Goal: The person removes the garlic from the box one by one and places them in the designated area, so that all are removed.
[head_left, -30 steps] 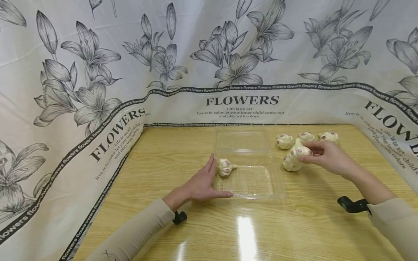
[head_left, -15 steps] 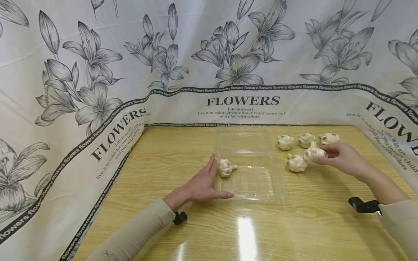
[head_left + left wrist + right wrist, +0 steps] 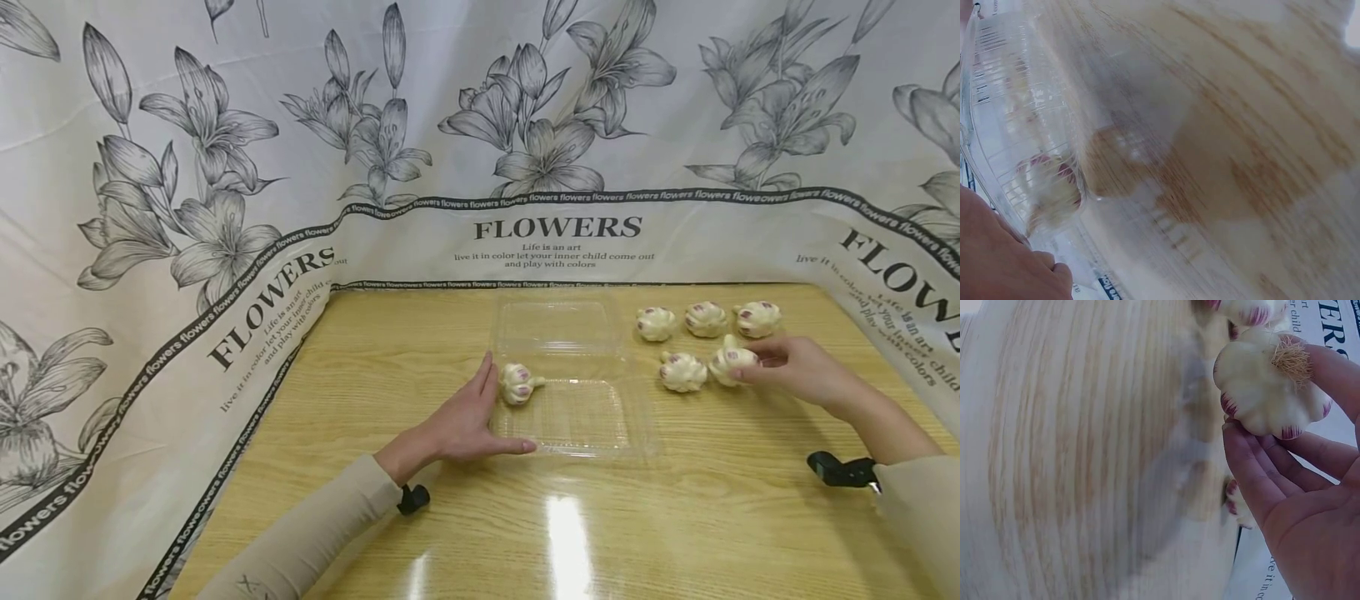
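Note:
A garlic bulb (image 3: 731,363), cream with purple marks, is pinched between the thumb and fingers of my right hand (image 3: 810,377). In the right wrist view the bulb's root tuft (image 3: 1292,362) faces the camera. Just left of it lies another garlic bulb (image 3: 682,372). My left hand (image 3: 467,423) rests along the left side of a clear plastic clamshell box (image 3: 633,417), fingers straight, thumb stretched along the front rim. Inside the box base, near those fingers, sits one garlic bulb (image 3: 517,384); it shows through the plastic in the left wrist view.
Three garlic bulbs stand in a back row, the rightmost bulb (image 3: 757,318) beyond my right hand. The box's lid (image 3: 555,325) lies folded back. A white flower-print cloth (image 3: 555,242) bounds the wooden table (image 3: 360,358) at the back and sides.
My right hand has moved right and down with its garlic bulb, from over the front bulb to beside it. The front bulb has shifted slightly right. My left hand stays put.

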A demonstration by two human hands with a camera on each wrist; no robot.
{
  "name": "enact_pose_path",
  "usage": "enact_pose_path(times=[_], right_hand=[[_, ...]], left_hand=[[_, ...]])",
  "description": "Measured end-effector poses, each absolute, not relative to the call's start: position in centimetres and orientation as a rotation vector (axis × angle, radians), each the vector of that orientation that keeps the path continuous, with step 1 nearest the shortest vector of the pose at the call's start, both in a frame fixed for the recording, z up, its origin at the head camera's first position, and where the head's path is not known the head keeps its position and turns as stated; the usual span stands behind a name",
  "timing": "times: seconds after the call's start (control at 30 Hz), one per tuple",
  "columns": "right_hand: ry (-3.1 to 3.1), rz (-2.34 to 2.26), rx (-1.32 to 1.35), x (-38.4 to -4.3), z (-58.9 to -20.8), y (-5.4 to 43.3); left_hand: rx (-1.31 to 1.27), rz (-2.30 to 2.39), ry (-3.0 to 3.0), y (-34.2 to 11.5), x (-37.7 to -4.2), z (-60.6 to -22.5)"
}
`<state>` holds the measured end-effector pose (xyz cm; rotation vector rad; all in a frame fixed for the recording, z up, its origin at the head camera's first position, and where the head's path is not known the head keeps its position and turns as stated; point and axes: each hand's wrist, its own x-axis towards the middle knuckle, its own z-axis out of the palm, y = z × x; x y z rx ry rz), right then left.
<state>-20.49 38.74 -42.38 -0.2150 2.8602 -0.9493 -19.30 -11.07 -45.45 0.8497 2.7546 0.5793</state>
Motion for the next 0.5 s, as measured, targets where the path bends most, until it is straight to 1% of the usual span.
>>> enact_pose_path(times=[0.27, 0.5], right_hand=[[2.815, -0.912, -0.210, -20.9, -43.4, 39.7], [2.700, -1.017, -0.226, -21.2, -43.4, 39.9]], left_hand=[[0.852, 0.575, 2.758, -11.0, -19.3, -45.4], [0.850, 0.580, 2.757, -10.9, -19.3, -45.3]])
